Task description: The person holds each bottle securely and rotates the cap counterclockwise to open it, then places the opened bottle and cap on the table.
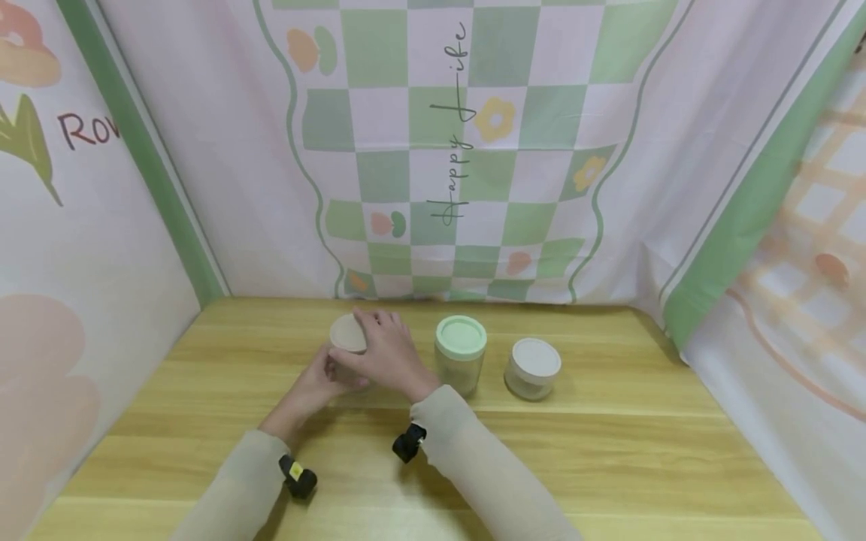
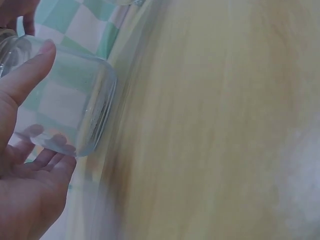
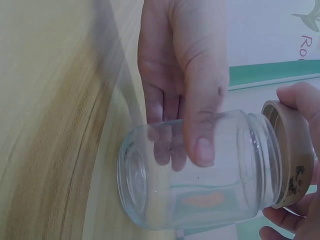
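My left hand [image 1: 319, 383] grips a clear glass jar [image 3: 227, 170], thumb on one side and fingers curled round the other. In the left wrist view the jar [image 2: 65, 95] appears see-through, with only the cloth and fingers showing through it. A beige lid [image 3: 295, 150] with dark marks on its side is at the jar's mouth, held between the thumb and fingers of my right hand [image 1: 389, 352]. The lid sits tilted, with a gap to the glass along one edge; whether the other edge touches cannot be told.
To the right stand a taller jar with a mint-green lid [image 1: 461, 338] and a short jar with a white lid [image 1: 534, 364], both on the wooden table [image 1: 609, 466]. Behind the table hangs a green-and-white checked cloth [image 1: 440, 173]. Side cloths [image 1: 758, 225] flank the table.
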Action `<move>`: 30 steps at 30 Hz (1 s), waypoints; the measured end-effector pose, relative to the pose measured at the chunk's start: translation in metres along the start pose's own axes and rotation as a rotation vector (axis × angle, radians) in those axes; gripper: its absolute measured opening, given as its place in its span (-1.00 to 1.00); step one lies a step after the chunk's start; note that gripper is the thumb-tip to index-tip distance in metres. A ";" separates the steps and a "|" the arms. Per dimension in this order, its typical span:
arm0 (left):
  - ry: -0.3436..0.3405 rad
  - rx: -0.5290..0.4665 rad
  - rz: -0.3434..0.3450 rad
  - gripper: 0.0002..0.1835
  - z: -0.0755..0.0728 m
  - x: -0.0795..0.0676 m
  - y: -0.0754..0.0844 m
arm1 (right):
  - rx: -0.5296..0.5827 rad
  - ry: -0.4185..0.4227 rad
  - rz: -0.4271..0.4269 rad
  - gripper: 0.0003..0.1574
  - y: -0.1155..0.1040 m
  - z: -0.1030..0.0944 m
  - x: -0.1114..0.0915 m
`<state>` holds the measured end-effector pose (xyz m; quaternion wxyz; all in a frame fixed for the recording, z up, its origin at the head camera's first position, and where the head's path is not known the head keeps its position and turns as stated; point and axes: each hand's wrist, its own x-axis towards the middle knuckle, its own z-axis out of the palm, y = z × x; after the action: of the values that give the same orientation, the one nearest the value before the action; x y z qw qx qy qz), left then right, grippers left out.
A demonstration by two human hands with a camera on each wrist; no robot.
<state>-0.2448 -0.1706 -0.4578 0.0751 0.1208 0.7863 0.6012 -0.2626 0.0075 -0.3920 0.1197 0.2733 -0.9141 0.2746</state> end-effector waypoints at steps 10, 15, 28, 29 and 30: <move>-0.033 0.004 0.072 0.08 -0.002 0.002 -0.001 | 0.205 -0.024 0.052 0.01 -0.014 -0.015 -0.006; -0.038 0.007 0.107 0.08 -0.001 0.001 0.000 | 0.273 -0.044 0.078 -0.01 -0.020 -0.018 -0.009; 0.018 -0.018 0.094 -0.13 -0.002 -0.001 -0.002 | 0.401 -0.122 0.110 0.03 -0.023 -0.028 -0.023; 0.017 -0.015 0.089 -0.15 -0.002 -0.001 -0.003 | 0.408 -0.128 0.107 0.03 -0.022 -0.029 -0.025; 0.020 -0.011 0.078 -0.17 -0.002 -0.001 -0.003 | 0.414 -0.133 0.104 0.03 -0.020 -0.030 -0.026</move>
<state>-0.2451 -0.1736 -0.4601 0.0444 0.1451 0.7784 0.6092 -0.2276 0.0214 -0.3683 -0.0138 0.2618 -0.8569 0.4438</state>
